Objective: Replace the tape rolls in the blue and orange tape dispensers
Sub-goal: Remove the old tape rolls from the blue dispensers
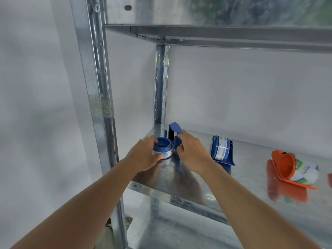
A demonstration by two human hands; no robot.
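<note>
Left hand: the left hand (pixel 143 155) reaches in over the front edge of the shiny galvanised metal shelf (pixel 188 184), near its left end, fingers and thumb curled round a clear tape roll with a blue printed label on a blue plastic core (pixel 162 150).
Right hand: the right hand (pixel 192 151), just beside the roll, pinches with curled fingers the side of an opened blue plastic tape dispenser (pixel 175 134).
Tape roll in hand: it lies flat on the shelf with its core hole facing up, touching the opened dispenser's base.
Opened dispenser: it stands near the back left corner of the shelf, by the rear steel post (pixel 160 83); its roll seat cannot be made out behind the hands.
Second blue dispenser: a closed blue plastic dispenser (pixel 222 151) sits right of the right hand, mid-shelf, with a white printed tape roll inside it.
Orange dispenser: an orange plastic tape dispenser (pixel 287 168) lies tilted toward the shelf's right end, holding a white roll with green print.
Count: two blue dispensers, one orange, three rolls.
Above: a second metal shelf (pixel 224 35) overhangs.
</note>
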